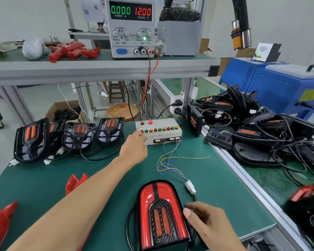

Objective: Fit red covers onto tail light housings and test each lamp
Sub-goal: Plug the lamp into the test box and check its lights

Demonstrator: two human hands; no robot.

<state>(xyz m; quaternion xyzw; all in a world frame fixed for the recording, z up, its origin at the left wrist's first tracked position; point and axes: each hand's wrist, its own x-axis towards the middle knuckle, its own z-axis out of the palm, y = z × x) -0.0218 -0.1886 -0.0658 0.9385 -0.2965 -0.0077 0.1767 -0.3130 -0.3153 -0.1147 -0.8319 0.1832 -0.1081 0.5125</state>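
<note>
The assembled tail light [161, 214], red cover already seated on its black housing, lay on the green mat [216, 187] at the lower centre of the frame. Its cable ran up to a white connector [190, 186], joined to thin coloured wires from the test box [159, 130] at mid-frame. The right hand [207, 223] sat just beside the lamp's right edge, fingers loosely curled with the thumb near the black cable; whether it actually pinched the cable could not be told. The left hand [134, 148] reached across to the test box, fingertips at the leftmost buttons of its coloured row, nothing held. Uncovered housings [72, 136] stood in a row at the left of the mat, and loose red covers [74, 182] lay at the lower left. A tangled pile of black housings [252, 127] filled the right side. On the shelf above, the power supply [132, 26] read 0.000 and 12.00, with more red covers to its left.
</note>
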